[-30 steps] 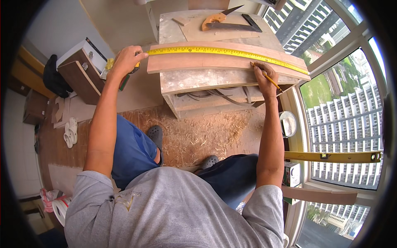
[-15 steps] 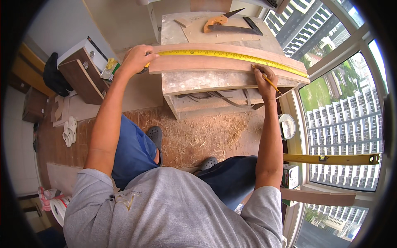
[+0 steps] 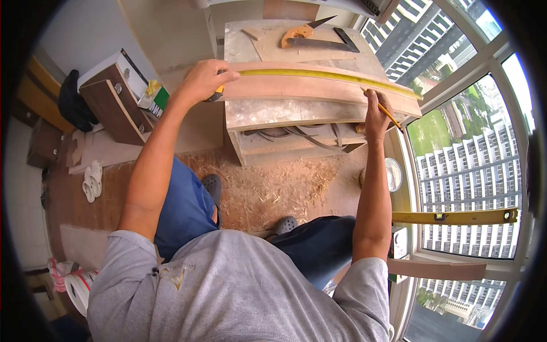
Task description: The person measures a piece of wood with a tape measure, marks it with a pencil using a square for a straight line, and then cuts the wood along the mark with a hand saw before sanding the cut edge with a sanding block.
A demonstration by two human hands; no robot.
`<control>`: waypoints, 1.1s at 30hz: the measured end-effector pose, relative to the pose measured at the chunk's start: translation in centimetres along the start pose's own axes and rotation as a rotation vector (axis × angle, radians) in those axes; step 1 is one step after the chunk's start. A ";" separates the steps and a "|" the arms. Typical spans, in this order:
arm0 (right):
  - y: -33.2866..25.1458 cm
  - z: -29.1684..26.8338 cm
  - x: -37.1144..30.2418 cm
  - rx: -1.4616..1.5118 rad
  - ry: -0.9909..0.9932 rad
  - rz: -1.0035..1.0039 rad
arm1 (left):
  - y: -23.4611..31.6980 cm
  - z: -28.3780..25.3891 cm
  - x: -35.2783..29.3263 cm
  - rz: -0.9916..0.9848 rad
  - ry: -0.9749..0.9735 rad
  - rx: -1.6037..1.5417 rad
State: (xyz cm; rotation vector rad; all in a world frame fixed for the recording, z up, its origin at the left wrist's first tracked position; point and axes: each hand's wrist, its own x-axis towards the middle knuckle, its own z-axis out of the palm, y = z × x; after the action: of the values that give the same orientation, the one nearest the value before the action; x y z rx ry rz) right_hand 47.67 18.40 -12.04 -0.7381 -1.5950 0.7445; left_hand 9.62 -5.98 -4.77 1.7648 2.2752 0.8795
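A long pale wooden board [image 3: 296, 89] lies across the workbench, with the yellow blade of a tape measure [image 3: 319, 76] stretched along it. My left hand [image 3: 202, 81] is closed around the tape measure's yellow and black case, at the board's left end; the fingers hide most of the case. Toward the right end, my right hand [image 3: 376, 114] grips a pencil [image 3: 391, 119] at the board's near edge. One tip of the pencil shows above the fingers, touching or just over the wood; the other end points down to the right.
On the workbench [image 3: 268, 117] behind the board lie an orange-handled saw [image 3: 294, 35] and a black square [image 3: 345, 39]. Dark strips [image 3: 307, 135] fill the shelf below. Wood shavings [image 3: 296, 185] cover the floor. A yellow spirit level [image 3: 456, 217] stands out by the window at right.
My left hand has moved right with the tape case, over the board's end. My right hand and the pencil have shifted slightly right. The blade's markings no longer show clearly.
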 end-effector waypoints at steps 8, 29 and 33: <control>-5.6 -3.7 0.4 0.309 0.044 0.221 | 0.2 1.3 0.2 0.048 -0.093 -0.336; -15.3 1.6 -12.2 0.311 -0.392 0.531 | -8.5 9.8 22.9 -0.150 0.080 -0.004; -16.0 1.7 -11.4 0.297 -0.381 0.512 | -6.7 10.9 23.3 -0.030 0.168 0.365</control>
State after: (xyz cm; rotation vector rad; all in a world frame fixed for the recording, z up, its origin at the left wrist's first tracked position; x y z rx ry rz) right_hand 46.53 -0.38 -6.20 -0.8260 -1.5876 1.5357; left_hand 1.56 18.48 -11.53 1.8461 2.7080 0.6611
